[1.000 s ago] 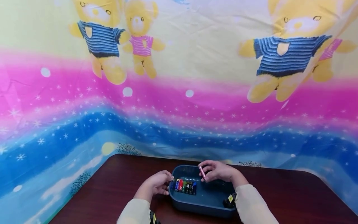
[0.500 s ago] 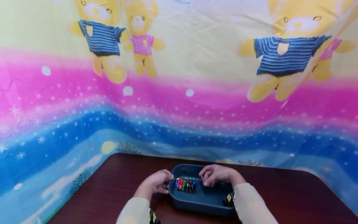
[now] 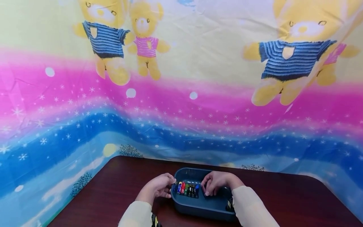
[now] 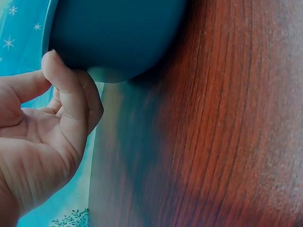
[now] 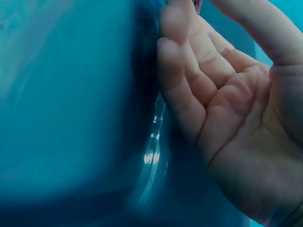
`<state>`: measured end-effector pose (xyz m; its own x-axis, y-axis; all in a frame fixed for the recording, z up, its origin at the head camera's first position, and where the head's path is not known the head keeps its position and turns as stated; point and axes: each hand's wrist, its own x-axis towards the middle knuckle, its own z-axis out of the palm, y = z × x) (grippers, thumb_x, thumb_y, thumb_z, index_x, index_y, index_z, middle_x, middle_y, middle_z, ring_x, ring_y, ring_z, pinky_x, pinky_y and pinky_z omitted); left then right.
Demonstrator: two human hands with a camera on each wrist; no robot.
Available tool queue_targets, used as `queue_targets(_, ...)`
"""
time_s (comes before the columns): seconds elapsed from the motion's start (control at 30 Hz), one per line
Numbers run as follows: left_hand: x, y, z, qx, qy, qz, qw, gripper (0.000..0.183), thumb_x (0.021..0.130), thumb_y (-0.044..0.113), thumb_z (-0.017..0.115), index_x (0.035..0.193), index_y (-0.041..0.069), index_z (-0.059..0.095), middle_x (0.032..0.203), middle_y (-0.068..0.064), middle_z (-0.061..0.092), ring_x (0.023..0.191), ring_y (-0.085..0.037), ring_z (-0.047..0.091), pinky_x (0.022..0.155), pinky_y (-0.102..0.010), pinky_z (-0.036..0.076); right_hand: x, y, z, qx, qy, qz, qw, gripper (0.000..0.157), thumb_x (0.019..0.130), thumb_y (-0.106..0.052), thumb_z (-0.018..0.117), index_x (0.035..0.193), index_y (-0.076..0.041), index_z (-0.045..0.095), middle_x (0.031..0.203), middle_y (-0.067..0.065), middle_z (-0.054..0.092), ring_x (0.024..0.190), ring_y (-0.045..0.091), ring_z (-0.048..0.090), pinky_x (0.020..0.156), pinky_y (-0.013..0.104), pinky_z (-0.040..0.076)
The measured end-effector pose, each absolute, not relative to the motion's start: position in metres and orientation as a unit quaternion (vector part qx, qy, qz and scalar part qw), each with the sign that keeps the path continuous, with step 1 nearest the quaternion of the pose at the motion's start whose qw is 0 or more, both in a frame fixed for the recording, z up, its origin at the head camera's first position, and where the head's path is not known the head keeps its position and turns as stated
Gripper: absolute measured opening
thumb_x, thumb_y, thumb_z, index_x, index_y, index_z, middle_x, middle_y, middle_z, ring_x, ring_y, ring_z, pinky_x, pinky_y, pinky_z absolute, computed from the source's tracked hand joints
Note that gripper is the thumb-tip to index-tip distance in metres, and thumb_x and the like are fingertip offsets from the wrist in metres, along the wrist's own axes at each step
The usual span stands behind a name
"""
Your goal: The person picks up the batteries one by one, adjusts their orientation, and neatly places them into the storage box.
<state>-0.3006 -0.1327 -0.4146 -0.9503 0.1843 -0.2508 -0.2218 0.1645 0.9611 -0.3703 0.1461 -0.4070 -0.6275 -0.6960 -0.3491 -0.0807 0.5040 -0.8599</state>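
Note:
A dark blue-green plastic tub (image 3: 204, 209) rests on the table. My left hand (image 3: 161, 186) grips its left rim; the left wrist view shows the curled fingers (image 4: 73, 101) at the tub's edge. Inside, on the left part of the floor, several batteries (image 3: 183, 188) lie side by side in a row, red, green, black and blue among them. My right hand (image 3: 217, 183) is down in the tub just right of that row, pinching a pinkish-red battery (image 3: 203, 188) mostly hidden by the fingers. Only a sliver of the battery (image 5: 198, 5) shows at the top of the right wrist view.
The dark red-brown wooden table (image 3: 136, 176) extends around the tub. Behind it hangs a cloth (image 3: 170, 119) printed with bears and snowflakes. A black wrist device (image 3: 229, 205) on the right sleeve hangs over the tub's right side.
My right hand has lowered the pinkish-red battery from above the tub to its floor, beside the row. The left hand stays at the rim.

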Motion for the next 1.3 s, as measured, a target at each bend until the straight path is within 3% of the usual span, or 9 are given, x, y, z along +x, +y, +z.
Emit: queue_targets(1.3,-0.301,-0.134,-0.418,-0.007,0.726,0.667,0.166,0.009,0.095,0.013,0.048,0.102,0.006,0.047,0.087,-0.014,0.053,0.06,-0.016,0.05,0.053,-0.025,0.051,-0.37,0.131,-0.41,-0.218,0.824,-0.39,0.347,0.033,0.078,-0.003,0.071,0.108,-0.005,0.058,0.082,0.011,0.069,0.065,0.016,0.062,0.06,0.032,0.053)
